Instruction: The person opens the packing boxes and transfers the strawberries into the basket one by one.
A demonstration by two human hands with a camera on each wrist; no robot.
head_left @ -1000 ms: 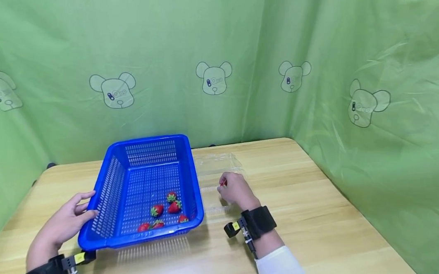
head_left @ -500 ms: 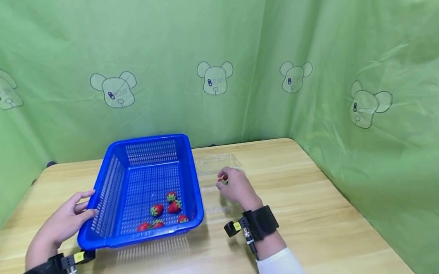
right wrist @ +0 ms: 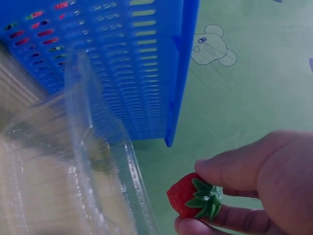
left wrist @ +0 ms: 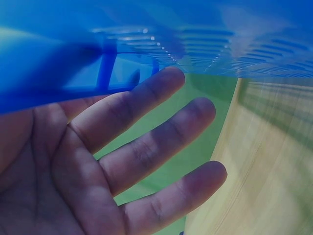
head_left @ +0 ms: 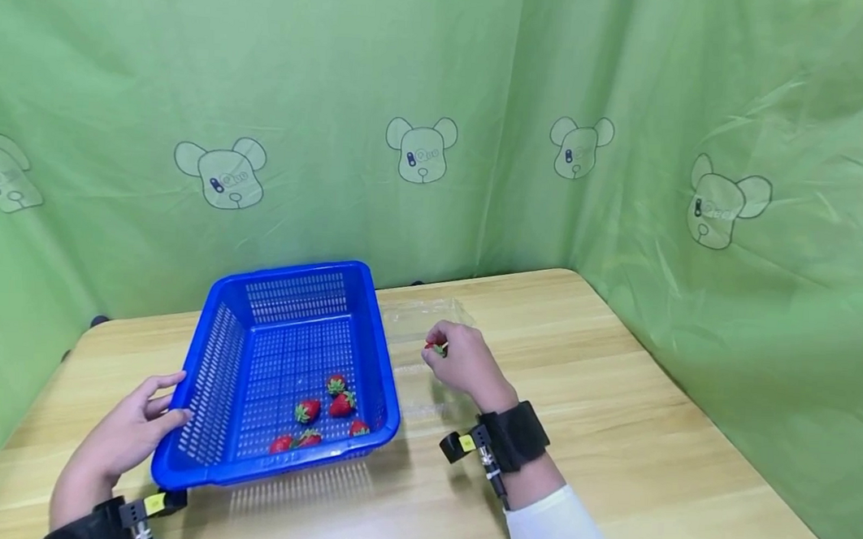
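Note:
My left hand [head_left: 126, 433] holds the left rim of a blue plastic basket [head_left: 381, 344], thumb at the rim. In the left wrist view, its other fingers [left wrist: 156, 147] spread out below the blue rim. Several red strawberries [head_left: 308, 411] with green leaves lie at the basket's near end. Between thumb and fingers my right hand [head_left: 470, 369] pinches one strawberry [right wrist: 183, 196], its tip pointing left in the right wrist view. That hand is over a clear plastic container [head_left: 425, 311] to the right of the basket; the hand hides part of it.
The basket's near edge casts a shadow on the wooden table [head_left: 613, 442]. Green curtains [head_left: 324, 77] printed with bear heads hang behind the table and along its sides. Each wrist wears a black strap [head_left: 514, 437] with a small camera.
My right hand has moved slightly away from me and to the left with the strawberry, which turned to show its green leaves. The left hand and basket have stayed nearly still.

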